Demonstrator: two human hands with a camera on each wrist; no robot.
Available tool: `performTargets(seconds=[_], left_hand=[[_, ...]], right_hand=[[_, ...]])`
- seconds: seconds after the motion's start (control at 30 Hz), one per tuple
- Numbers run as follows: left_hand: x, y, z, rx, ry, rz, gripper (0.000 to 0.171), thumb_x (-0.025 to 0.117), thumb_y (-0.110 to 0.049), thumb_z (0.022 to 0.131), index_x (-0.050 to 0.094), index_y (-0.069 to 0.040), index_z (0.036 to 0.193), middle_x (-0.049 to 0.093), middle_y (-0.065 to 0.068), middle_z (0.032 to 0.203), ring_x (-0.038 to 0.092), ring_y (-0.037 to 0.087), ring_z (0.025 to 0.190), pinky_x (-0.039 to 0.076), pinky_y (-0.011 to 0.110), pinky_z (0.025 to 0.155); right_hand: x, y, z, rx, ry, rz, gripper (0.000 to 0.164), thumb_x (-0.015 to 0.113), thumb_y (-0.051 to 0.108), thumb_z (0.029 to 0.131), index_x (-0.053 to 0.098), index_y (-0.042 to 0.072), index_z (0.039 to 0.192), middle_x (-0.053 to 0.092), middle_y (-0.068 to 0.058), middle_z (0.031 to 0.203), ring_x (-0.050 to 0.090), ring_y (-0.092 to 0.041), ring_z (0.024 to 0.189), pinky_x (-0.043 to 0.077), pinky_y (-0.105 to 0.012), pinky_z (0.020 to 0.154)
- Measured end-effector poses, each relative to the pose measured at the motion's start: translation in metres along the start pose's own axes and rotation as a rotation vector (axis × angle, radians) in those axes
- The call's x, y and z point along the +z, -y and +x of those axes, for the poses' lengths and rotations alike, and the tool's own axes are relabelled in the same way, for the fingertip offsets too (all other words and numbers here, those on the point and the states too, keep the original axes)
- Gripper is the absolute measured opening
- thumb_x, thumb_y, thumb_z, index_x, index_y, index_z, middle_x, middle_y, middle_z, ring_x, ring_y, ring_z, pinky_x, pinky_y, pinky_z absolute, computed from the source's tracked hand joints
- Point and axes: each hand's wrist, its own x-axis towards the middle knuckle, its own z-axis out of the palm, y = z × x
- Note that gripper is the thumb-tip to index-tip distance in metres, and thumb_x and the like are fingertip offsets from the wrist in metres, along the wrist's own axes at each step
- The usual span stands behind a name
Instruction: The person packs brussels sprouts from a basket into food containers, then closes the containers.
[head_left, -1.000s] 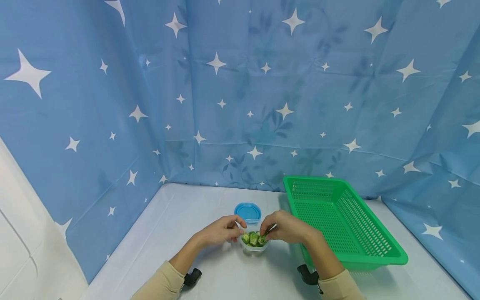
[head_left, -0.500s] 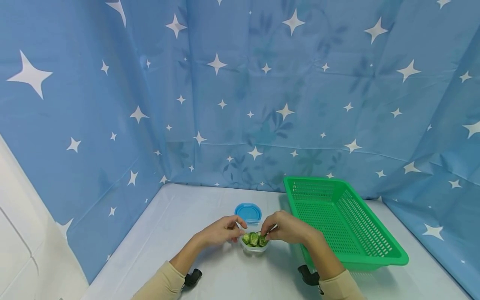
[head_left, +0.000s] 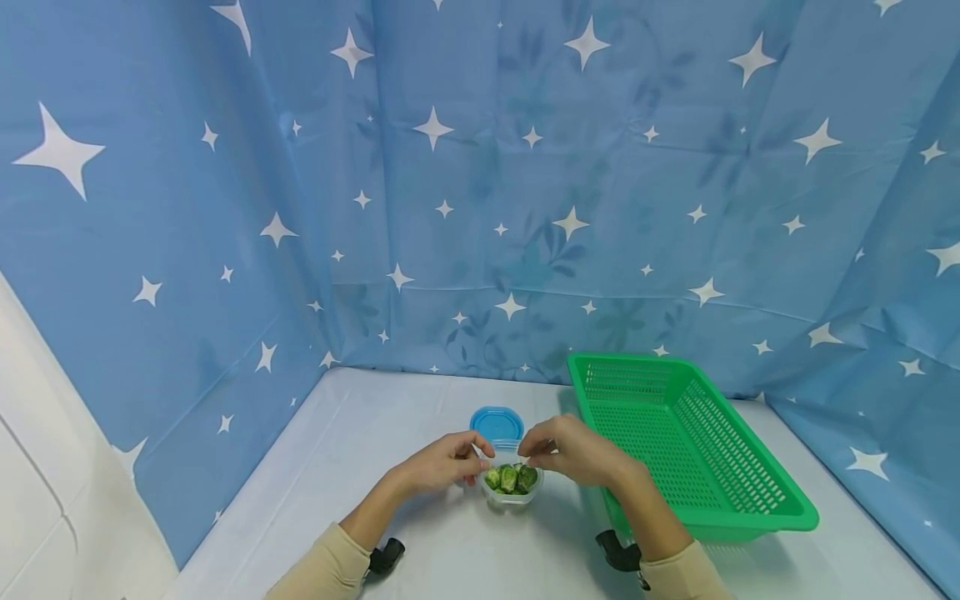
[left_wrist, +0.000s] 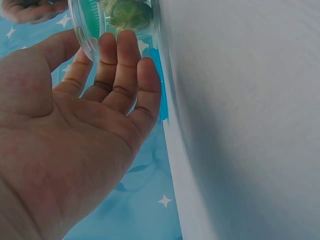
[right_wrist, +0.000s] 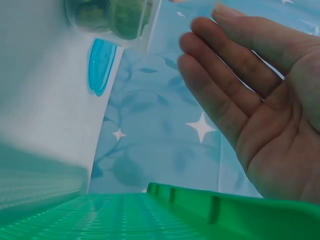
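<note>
A small clear plastic container (head_left: pixel 510 500) holding several Brussels sprouts (head_left: pixel 508 478) stands on the white table. My left hand (head_left: pixel 447 461) is at its left side, fingertips right at the wall and thumb by the rim; in the left wrist view the fingers (left_wrist: pixel 124 75) are loosely bent and not wrapped round it. Just above the container's right rim, my right hand (head_left: pixel 567 450) holds nothing. The right wrist view shows its fingers (right_wrist: pixel 225 75) relaxed, with a gap to the container (right_wrist: pixel 145 30). Behind the container lies a round blue lid (head_left: pixel 497 423).
A large green plastic basket (head_left: pixel 738 429) stands on the right of the table (head_left: pixel 360 433), close beside my right forearm. A blue curtain (head_left: pixel 480 208) with white stars hangs behind the table and along the sides.
The right fingers have let go of the sprout at the container's right side and lifted slightly up and away. The left hand and the container have stayed in place.
</note>
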Motion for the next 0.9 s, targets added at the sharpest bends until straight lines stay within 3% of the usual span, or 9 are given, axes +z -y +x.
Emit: performTargets(seconds=[0.3, 0.6, 0.77, 0.9], left_hand=[[0.0, -0.001, -0.001, 0.005, -0.009, -0.007, 0.031, 0.058, -0.024, 0.108, 0.061, -0.002, 0.129, 0.068, 0.023, 0.102, 0.068, 0.029, 0.087, 0.055, 0.04, 0.079], [-0.005, -0.001, -0.002, 0.039, -0.019, 0.031, 0.03, 0.06, -0.027, 0.107, 0.066, -0.007, 0.129, 0.071, 0.015, 0.108, 0.066, 0.03, 0.095, 0.055, 0.038, 0.081], [-0.011, 0.002, -0.002, 0.022, -0.095, 0.078, 0.039, 0.062, -0.038, 0.106, 0.062, -0.015, 0.137, 0.065, 0.006, 0.112, 0.061, 0.022, 0.1, 0.055, 0.04, 0.078], [-0.013, 0.005, -0.002, -0.013, -0.158, 0.059, 0.045, 0.062, -0.042, 0.105, 0.053, -0.021, 0.144, 0.059, 0.008, 0.124, 0.057, 0.022, 0.11, 0.055, 0.045, 0.085]], right_hand=[[0.002, 0.01, 0.003, -0.083, -0.239, -0.078, 0.019, 0.071, 0.004, 0.097, 0.078, 0.014, 0.112, 0.077, 0.003, 0.108, 0.073, -0.011, 0.097, 0.06, -0.029, 0.085], [0.015, 0.024, 0.014, -0.166, -0.601, -0.032, 0.023, 0.071, 0.001, 0.097, 0.077, 0.014, 0.115, 0.077, 0.001, 0.112, 0.074, -0.019, 0.103, 0.062, -0.033, 0.084], [0.028, 0.025, 0.022, -0.167, -0.656, 0.083, 0.025, 0.071, 0.005, 0.099, 0.073, 0.014, 0.122, 0.074, -0.002, 0.119, 0.073, -0.022, 0.106, 0.06, -0.041, 0.092], [0.037, 0.024, 0.028, -0.087, -0.657, 0.123, 0.028, 0.07, 0.007, 0.1, 0.071, 0.017, 0.127, 0.071, -0.002, 0.125, 0.069, -0.022, 0.114, 0.057, -0.047, 0.097]])
